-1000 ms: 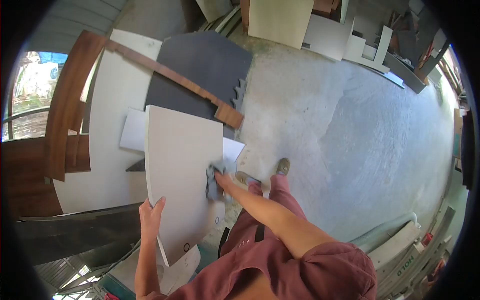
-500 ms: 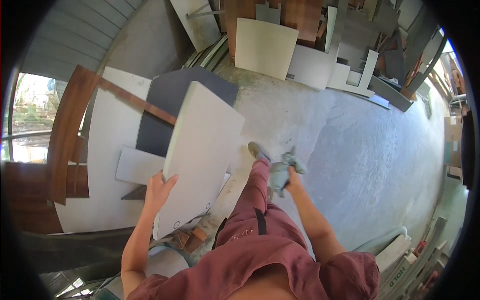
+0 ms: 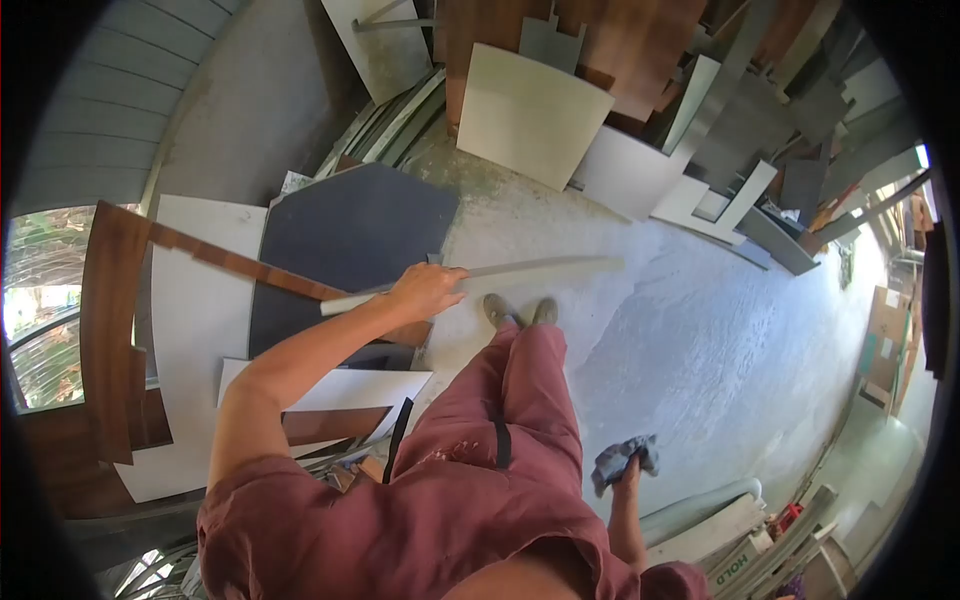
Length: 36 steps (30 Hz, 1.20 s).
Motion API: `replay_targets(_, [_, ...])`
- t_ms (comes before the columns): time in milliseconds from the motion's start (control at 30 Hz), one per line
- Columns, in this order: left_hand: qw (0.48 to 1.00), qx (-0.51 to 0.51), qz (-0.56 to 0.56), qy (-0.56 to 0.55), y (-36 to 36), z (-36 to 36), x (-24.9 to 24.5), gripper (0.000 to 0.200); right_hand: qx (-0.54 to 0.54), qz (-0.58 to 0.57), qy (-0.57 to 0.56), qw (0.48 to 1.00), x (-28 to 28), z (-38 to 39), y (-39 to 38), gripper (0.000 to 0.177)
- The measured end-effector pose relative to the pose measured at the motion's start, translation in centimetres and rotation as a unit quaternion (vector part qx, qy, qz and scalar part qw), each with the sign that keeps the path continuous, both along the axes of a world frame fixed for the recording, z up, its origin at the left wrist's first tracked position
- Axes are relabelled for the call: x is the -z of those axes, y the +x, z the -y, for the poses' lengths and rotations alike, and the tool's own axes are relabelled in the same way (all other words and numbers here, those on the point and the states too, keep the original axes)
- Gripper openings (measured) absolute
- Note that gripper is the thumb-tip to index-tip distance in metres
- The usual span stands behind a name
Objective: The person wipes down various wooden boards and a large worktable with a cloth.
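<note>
My left hand is wrapped over the upper edge of a pale board, now seen nearly edge-on in front of my feet. The board reaches from beside the dark grey panel to over the concrete floor. Low on the right, my right hand is closed on a crumpled grey cloth, held out away from my body. Much of that hand is hidden by the cloth.
Dark grey and white panels lie at the left with a brown strip. Boards, one cream, lean along the back. Pipes and planks lie at the lower right, cartons at the far right.
The board has turned from broad face to nearly edge-on as my left hand moved up and right. My right hand has swung down and back with the cloth. Both feet now stand side by side.
</note>
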<state>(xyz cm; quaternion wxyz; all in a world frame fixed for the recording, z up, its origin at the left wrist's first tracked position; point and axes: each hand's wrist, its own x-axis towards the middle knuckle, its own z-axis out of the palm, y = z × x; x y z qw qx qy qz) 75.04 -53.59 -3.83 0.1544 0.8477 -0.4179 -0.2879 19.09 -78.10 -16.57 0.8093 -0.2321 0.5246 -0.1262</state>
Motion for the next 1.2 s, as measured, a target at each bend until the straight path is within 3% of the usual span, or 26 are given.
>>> replay_targets(67, [0.999,0.033,-0.014,0.002,3.4,2.3,2.3,0.031,0.016,-0.059,0.037,0.997,0.0,-0.7,1.6,0.026])
replay_targets(200, [0.993,0.118,-0.015,0.019,9.2,6.1,8.2,0.029,0.000,-0.168,0.002,0.986,-0.9,-1.2,7.3,0.028])
replay_targets(400, [0.985,0.170,0.010,0.010,17.9,11.2,17.1,0.024,-0.032,-0.166,-0.021,0.985,0.4,3.3,16.6,0.033])
replay_targets(567, [0.980,0.190,0.007,0.057,24.7,14.0,23.5,0.023,-0.026,-0.200,-0.010,0.979,1.3,6.8,19.3,0.030])
replay_targets(767, [0.978,0.190,0.003,0.086,30.7,16.2,26.4,0.026,-0.046,-0.218,-0.009,0.975,0.5,9.4,21.5,0.026])
replay_targets(833, [0.978,0.190,0.000,0.087,32.1,16.9,26.9,0.027,-0.087,-0.250,0.012,0.964,0.5,10.4,21.8,0.039])
replay_targets(933, [0.978,0.188,0.003,0.095,34.1,17.7,27.7,0.028,-0.060,-0.227,-0.016,0.972,0.8,11.2,23.7,0.033])
replay_targets(1200, [0.973,0.211,0.005,0.094,38.3,21.0,30.1,0.029,-0.086,-0.218,-0.026,0.972,0.6,13.0,27.2,0.038])
